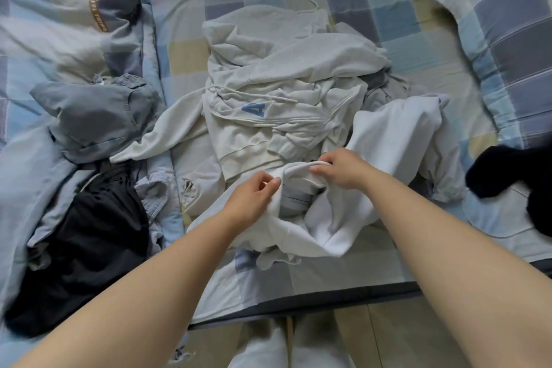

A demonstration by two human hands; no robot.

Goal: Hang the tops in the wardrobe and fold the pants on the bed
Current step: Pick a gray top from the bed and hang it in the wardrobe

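**White garment: find its shape first**

White garment (322, 227) lies at the near edge of the bed (418, 75). Your left hand (254, 200) and right hand (343, 169) both pinch its opening. Lift it free of the cream hoodie (268, 92), then shake it straight.

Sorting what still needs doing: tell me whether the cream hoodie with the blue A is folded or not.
Not folded. The cream hoodie lies crumpled in a heap on the bed, one sleeve trailing left.

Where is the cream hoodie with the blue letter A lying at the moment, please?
In the head view the cream hoodie lies crumpled mid-bed, just beyond the white garment both hands hold, with grey-blue pants to its left.
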